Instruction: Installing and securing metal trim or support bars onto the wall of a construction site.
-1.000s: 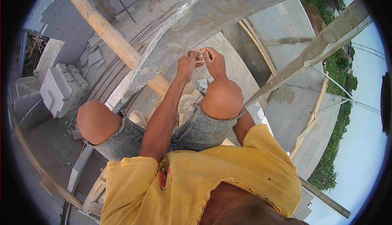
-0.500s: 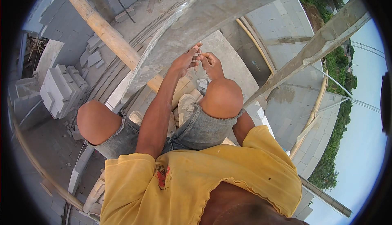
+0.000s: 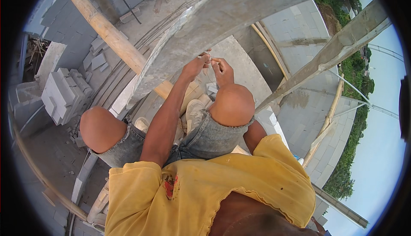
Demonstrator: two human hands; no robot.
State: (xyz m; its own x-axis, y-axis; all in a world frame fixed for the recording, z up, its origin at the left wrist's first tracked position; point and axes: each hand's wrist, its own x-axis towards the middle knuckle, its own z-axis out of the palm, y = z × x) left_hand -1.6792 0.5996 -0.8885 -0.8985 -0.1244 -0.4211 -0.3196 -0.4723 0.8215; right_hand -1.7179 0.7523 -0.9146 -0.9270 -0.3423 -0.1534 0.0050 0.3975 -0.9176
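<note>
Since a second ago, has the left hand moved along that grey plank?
Yes. The left hand has slid slightly up, closer to the grey plank edge, meeting the right hand there.

- No packages, labels, signs or screens show anywhere in this view.
- The one printed mark is a small red patch on the yellow shirt (image 3: 171,186).

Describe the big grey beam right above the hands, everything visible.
The grey beam looks like rough, cement-smeared timber or concrete, long and flat-faced, pale with darker stains. It slants from lower left to upper right across the picture, curved by the lens. Its lower end sits near the bamboo pole. The left hand and right hand meet just under its edge, pinching something thin and pale; contact with the beam is unclear.
</note>
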